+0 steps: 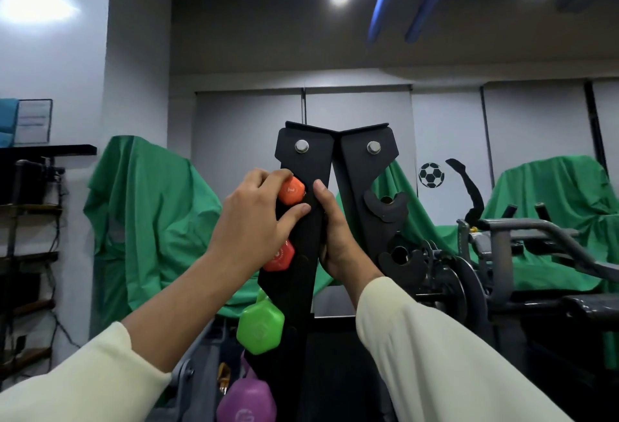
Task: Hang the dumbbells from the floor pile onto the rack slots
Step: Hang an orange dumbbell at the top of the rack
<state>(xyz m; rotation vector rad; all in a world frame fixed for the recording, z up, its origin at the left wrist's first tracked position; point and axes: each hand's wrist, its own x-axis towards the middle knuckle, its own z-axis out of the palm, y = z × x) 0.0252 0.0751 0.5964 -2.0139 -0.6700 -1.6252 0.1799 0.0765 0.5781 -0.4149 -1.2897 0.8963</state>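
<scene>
Gripping the top orange dumbbell (291,191) by its head, the left hand (254,220) has fingers curled round it at the rack (303,160) top slot. The right hand (335,237) clasps the upright just beside; the bar's axis seems to run away from the camera, behind the plate

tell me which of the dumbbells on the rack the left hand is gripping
The top orange dumbbell, in the highest slot of the rack. The left hand curls round it; the lower orange dumbbell, green dumbbell and purple dumbbell hang untouched.

Black rack (301,284); orange (292,191), green (260,327), purple dumbbells (247,401)
</scene>
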